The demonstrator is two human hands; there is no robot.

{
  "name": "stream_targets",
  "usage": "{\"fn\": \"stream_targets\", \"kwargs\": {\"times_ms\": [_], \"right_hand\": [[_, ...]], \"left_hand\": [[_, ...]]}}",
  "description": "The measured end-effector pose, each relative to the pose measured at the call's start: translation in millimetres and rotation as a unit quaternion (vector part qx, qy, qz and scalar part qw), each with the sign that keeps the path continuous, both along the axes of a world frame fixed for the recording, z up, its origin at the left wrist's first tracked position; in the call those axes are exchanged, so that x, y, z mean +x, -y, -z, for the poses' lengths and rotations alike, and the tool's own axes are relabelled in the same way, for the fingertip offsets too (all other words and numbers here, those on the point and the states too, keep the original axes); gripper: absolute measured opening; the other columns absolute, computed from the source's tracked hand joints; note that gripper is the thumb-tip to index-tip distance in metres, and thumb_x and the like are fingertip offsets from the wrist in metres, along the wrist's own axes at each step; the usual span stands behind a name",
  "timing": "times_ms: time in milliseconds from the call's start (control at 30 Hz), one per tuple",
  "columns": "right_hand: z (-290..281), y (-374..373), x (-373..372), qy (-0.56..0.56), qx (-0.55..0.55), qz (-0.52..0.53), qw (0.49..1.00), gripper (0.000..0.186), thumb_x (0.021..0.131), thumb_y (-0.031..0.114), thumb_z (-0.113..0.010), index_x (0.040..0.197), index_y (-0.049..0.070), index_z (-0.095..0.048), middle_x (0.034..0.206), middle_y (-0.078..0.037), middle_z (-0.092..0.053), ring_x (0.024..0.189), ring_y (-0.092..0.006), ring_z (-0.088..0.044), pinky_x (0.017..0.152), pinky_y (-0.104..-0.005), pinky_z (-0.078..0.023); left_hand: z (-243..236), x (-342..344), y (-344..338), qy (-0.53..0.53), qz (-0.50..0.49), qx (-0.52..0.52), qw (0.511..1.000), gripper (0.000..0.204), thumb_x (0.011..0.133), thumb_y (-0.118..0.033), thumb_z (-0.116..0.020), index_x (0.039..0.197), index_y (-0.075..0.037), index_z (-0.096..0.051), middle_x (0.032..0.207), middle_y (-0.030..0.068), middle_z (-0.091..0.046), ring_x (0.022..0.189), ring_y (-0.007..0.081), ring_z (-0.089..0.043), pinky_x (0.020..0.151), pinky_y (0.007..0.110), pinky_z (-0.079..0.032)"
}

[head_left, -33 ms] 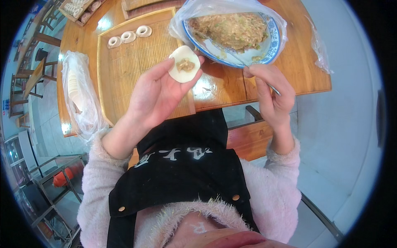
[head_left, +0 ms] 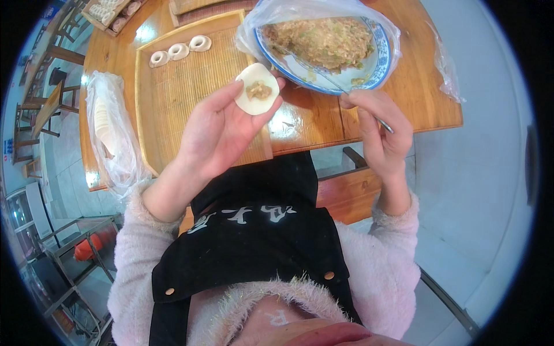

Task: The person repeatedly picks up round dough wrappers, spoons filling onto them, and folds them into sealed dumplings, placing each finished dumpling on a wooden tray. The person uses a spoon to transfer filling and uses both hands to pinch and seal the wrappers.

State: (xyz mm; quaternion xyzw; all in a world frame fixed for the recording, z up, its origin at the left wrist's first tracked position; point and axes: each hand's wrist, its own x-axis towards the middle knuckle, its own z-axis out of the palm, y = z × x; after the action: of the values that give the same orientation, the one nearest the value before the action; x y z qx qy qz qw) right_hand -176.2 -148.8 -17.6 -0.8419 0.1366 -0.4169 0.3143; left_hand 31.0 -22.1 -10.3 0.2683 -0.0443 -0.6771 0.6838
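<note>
My left hand [head_left: 216,135] is closed lightly on a round white dumpling wrapper [head_left: 253,106], its thumb and fingertips at the edges. A small lump of filling [head_left: 258,90] lies in the middle of the wrapper, which is still unfolded. In my right hand [head_left: 385,141] a slim metal utensil [head_left: 383,124] is gripped, its tip reaching over the near rim of a blue-and-white bowl [head_left: 382,72]; the tip's shape I cannot make out. Minced filling [head_left: 326,43] with green bits is heaped in the bowl. Three ring-shaped dumplings [head_left: 179,52] sit in a row on a bamboo tray [head_left: 190,109].
A plastic bag [head_left: 124,164] holding stacked wrappers [head_left: 104,124] lies left of the tray. Clear plastic [head_left: 262,14] surrounds the bowl, with another piece [head_left: 449,69] at the wooden table's [head_left: 424,109] right edge. A box of dumplings [head_left: 109,14] stands far left.
</note>
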Motion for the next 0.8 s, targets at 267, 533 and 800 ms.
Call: {"fn": "stream_targets", "kwargs": {"times_ms": [267, 533, 800], "right_hand": [[3.3, 4.2, -15.1, 0.097, 0.197, -0.002, 0.976, 0.019, 0.093, 0.006, -0.046, 0.104, -0.005, -0.057, 0.092, -0.015, -0.064, 0.081, -0.0197, -0.062, 0.071, -0.0297, -0.048], [7.4, 15.4, -19.9, 0.197, 0.402, 0.022, 0.894, 0.023, 0.096, 0.014, -0.045, 0.107, -0.003, -0.054, 0.090, -0.015, -0.065, 0.078, -0.0193, -0.062, 0.072, -0.0292, -0.048], [-9.3, 3.9, -25.0, 0.224, 0.381, -0.037, 0.896, 0.022, 0.096, 0.013, -0.044, 0.106, -0.003, -0.054, 0.088, -0.017, -0.064, 0.075, -0.0225, -0.061, 0.070, -0.0311, -0.048]], "left_hand": [[6.6, 4.5, 1.6, -0.027, 0.000, -0.024, 0.999, 0.049, 0.099, -0.019, -0.026, 0.140, 0.004, -0.015, 0.139, 0.0256, -0.031, 0.128, 0.0331, -0.036, 0.104, 0.042, -0.038], [5.2, 6.7, 1.7, -0.019, 0.010, -0.027, 0.999, 0.049, 0.098, -0.020, -0.025, 0.140, 0.004, -0.014, 0.140, 0.0250, -0.029, 0.130, 0.0329, -0.034, 0.105, 0.042, -0.037], [0.8, 9.8, -2.7, -0.031, 0.023, -0.059, 0.998, 0.048, 0.099, -0.020, -0.027, 0.138, 0.006, -0.017, 0.137, 0.0238, -0.033, 0.129, 0.0311, -0.036, 0.106, 0.040, -0.035]]}}
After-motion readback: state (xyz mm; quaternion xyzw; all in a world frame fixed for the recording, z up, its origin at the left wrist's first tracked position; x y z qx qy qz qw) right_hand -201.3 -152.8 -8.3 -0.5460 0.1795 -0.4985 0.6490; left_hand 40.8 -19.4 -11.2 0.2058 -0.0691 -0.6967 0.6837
